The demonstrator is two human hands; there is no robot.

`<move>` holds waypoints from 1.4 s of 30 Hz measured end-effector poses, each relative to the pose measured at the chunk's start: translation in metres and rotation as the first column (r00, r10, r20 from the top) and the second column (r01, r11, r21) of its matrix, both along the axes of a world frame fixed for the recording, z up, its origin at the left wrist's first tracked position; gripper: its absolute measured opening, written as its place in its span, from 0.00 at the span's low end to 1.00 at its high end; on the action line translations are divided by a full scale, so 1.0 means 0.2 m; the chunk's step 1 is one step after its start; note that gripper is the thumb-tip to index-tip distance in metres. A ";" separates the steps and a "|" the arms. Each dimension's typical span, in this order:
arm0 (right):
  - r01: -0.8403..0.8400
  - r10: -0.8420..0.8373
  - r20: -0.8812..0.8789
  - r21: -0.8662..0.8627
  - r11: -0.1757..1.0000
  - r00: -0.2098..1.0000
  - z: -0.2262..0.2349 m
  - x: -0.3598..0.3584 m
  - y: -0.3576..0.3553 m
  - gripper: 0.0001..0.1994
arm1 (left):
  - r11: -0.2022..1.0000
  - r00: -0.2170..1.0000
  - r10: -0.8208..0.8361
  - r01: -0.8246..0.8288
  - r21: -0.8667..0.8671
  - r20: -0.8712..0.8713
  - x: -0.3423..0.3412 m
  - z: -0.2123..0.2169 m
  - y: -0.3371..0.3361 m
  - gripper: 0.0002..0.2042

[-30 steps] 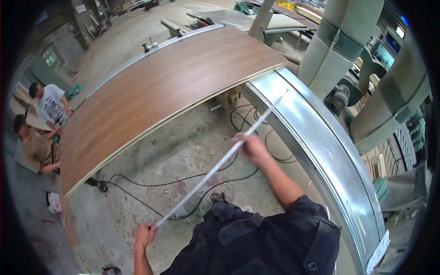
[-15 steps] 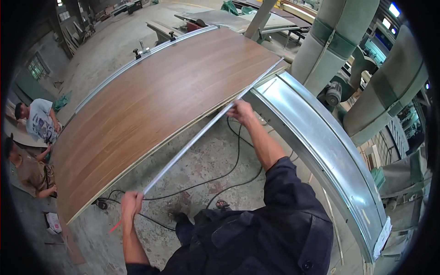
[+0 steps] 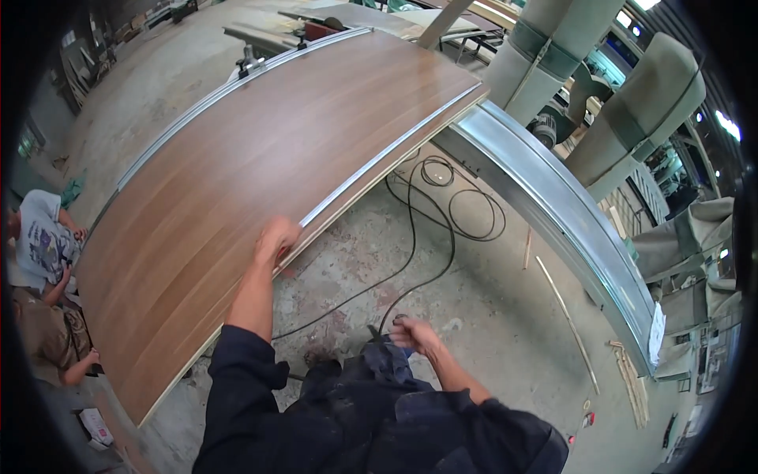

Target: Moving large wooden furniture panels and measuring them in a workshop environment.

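A large brown wood-grain panel (image 3: 260, 150) lies in front of me. Along its near right edge rests a long, thin silver metal bar (image 3: 387, 154). My left hand (image 3: 278, 239) is closed around the near end of that bar, over the panel's edge. Something red, blurred, shows just below those fingers. Low in front of my body, my right hand (image 3: 420, 335) is held away from the bar, its fingers curled. What they hold, if anything, I cannot make out.
A shiny metal machine table (image 3: 545, 182) curves down the right side. Black cable (image 3: 454, 237) lies coiled on the concrete floor, with wooden strips (image 3: 628, 383) farther right. Two people (image 3: 47, 237) stand at the panel's left end. Large grey ducts (image 3: 545, 47) rise behind.
The bar has gone from slanting across the panel's edge to lying along it. My left hand moved up onto the panel; my right hand left the bar and dropped toward my body.
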State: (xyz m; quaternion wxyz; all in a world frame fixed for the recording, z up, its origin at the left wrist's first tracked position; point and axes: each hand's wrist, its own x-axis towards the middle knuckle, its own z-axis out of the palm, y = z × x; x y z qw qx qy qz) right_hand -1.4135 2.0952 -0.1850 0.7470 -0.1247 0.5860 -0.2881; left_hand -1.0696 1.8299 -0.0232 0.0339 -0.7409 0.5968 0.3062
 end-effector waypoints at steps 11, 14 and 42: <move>-0.828 0.640 -0.530 -0.288 0.480 0.556 -0.05 0.21 0.82 0.16 | 0.925 0.993 0.114 -0.105 -0.365 0.004 1.41 -0.34 0.90 0.09; -0.687 0.605 -0.672 0.193 0.701 0.428 -0.36 0.18 1.03 0.16 | 0.937 0.975 0.223 -0.219 -0.273 -0.019 1.86 -0.07 1.57 0.13; -0.933 0.698 -0.709 0.175 0.314 0.101 -0.47 0.76 1.81 0.14 | 0.912 0.977 0.215 -0.204 -0.356 -0.007 3.52 -0.23 3.06 0.10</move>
